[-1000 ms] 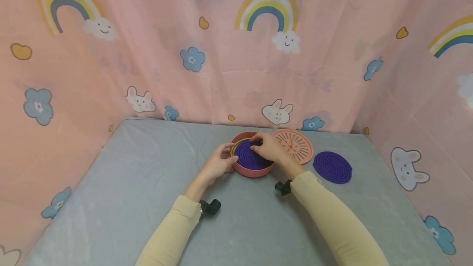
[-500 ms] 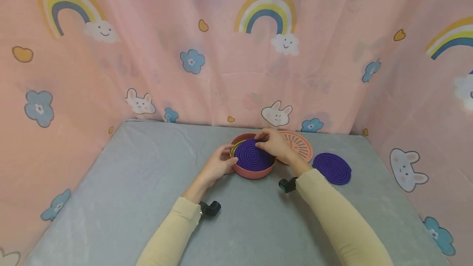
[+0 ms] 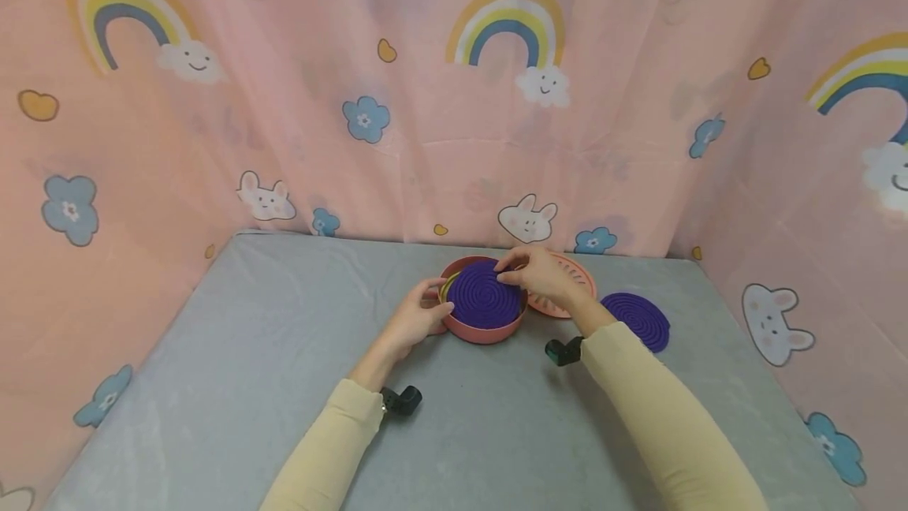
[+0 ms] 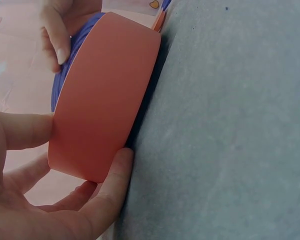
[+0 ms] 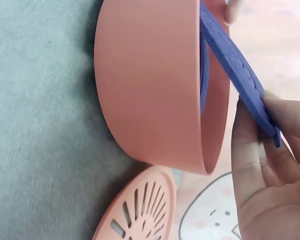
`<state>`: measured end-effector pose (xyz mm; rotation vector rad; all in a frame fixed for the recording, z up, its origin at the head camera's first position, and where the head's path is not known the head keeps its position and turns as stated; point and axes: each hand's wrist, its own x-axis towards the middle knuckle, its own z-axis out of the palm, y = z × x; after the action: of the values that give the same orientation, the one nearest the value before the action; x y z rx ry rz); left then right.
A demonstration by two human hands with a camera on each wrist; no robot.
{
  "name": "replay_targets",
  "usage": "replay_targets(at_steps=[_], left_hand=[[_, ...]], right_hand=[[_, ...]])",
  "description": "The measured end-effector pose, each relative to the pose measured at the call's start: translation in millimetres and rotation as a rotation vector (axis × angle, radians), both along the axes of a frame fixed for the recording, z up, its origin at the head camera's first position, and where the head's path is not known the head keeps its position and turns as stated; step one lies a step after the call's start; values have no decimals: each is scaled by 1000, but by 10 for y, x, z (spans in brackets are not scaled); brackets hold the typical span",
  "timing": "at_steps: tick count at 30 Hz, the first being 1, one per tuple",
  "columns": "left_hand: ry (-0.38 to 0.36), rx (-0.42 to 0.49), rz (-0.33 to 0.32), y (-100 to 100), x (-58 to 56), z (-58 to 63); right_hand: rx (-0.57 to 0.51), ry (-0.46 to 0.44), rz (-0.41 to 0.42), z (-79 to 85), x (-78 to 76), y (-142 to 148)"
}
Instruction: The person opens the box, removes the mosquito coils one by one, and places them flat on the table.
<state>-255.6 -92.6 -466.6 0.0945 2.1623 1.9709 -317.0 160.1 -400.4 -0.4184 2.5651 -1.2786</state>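
Note:
A round pink mosquito coil box (image 3: 485, 335) stands on the table with its top uncovered. My left hand (image 3: 413, 318) grips its left side, thumb at the rim and fingertips low on the wall. Between thumb and fingers, my right hand (image 3: 542, 274) pinches the right edge of a purple mosquito coil (image 3: 485, 296). That coil is tilted, its held edge above the rim and its far edge still inside the box, as the right wrist view shows. More purple (image 5: 204, 75) lies beneath it in the box. A yellow ring (image 3: 446, 287) shows along the inner left side.
A pink slotted lid (image 3: 580, 276) lies behind and right of the box, partly covered by my right hand. Farther right is another purple coil (image 3: 641, 320), partly behind my right sleeve. Grey cloth covers the table (image 3: 248, 385), and a printed pink curtain (image 3: 426, 180) rises behind it.
My right hand has shifted right and slightly up, and the coil's held edge has risen with it. My left hand keeps its place on the box.

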Motion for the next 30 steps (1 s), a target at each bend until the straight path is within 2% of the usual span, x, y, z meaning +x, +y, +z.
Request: replay_targets(at_steps=[6, 15, 21, 25, 30], left_hand=[[2, 9, -4, 1, 5, 10], [0, 9, -4, 8, 10, 14], [0, 9, 0, 8, 42, 64], [1, 3, 1, 7, 38, 51], [-6, 3, -2, 8, 14, 27]], right_hand=[[-57, 16, -17, 55, 52, 146], [-135, 20, -96, 80, 147, 447], [-114, 4, -129, 110, 240, 646], [-93, 5, -123, 127, 313, 770], [-69, 19, -153, 99, 402, 953]])
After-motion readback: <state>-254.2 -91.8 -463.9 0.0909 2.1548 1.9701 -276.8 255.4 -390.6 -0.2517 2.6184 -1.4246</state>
